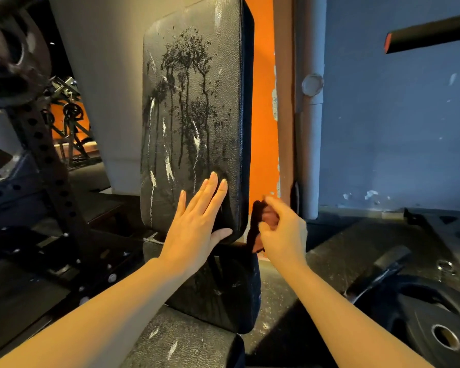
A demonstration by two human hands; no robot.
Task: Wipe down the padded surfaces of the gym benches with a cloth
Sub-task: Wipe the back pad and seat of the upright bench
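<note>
Bracing the upright back pad (194, 107) of a gym bench with my left hand (197, 224), fingers straight and flat against its lower part and thumb hooked at the bottom edge, I hold a dark reddish cloth (260, 221) bunched in the curled fingers of my right hand (282, 229), just off the pad's right edge and not yet on the vinyl. Dark wet streaks and spatter run down the middle of the black padding, with pale scuffs among them. The pad stands nearly vertical, its long axis running top to bottom and its face turned toward me; the seat pad (218, 293) continues below it. To do this pass well, I judge the cloth should be opened flatter, started above the highest spatter and drawn down along the length of the pad in overlapping strokes, following the drips rather than smearing them sideways, with my left hand steadying the pad and shifting clear as the cloth reaches it. A weight plate (422, 322) lies at lower right.
</note>
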